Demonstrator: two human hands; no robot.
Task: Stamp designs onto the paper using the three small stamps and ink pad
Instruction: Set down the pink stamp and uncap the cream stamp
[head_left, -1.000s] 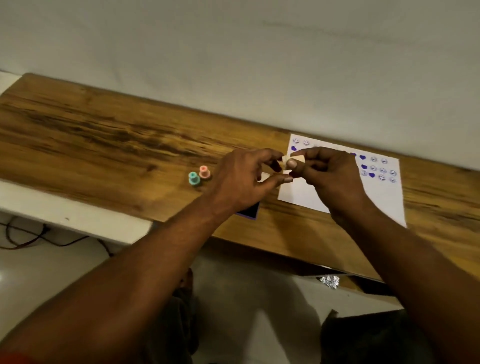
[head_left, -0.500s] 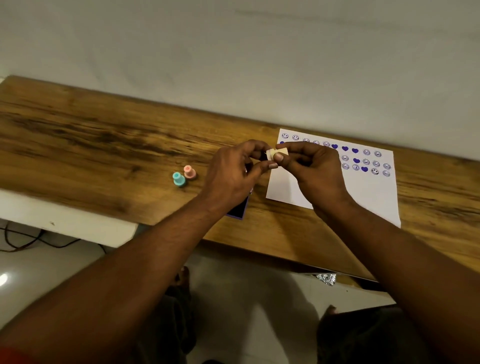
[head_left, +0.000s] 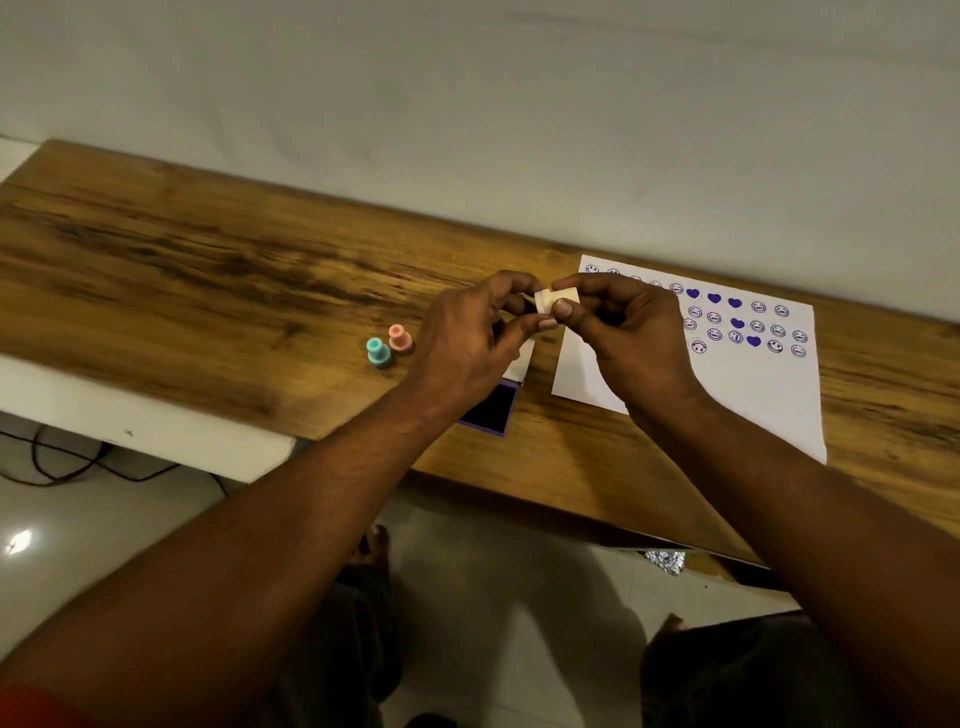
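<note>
Both hands meet above the wooden table (head_left: 208, 270), pinching a small cream stamp (head_left: 557, 301) between them. My left hand (head_left: 467, 348) grips its left end with thumb and fingers, and my right hand (head_left: 628, 343) pinches its right end. The white paper (head_left: 727, 395) lies to the right, printed with purple smiley faces and hearts; my right hand covers part of it. A teal stamp (head_left: 378, 352) and a pink stamp (head_left: 399, 339) stand upright to the left of my left hand. The open purple ink pad (head_left: 491, 410) lies partly hidden under my left wrist.
The table's front edge runs diagonally below my forearms, with a white ledge (head_left: 156, 421) at the left. Cables (head_left: 62, 467) lie on the floor under it. A grey wall closes the far side of the table.
The hands have drawn together on the cream stamp and now hold it by both ends. The view shifted slightly; the teal and pink stamps stayed in place.
</note>
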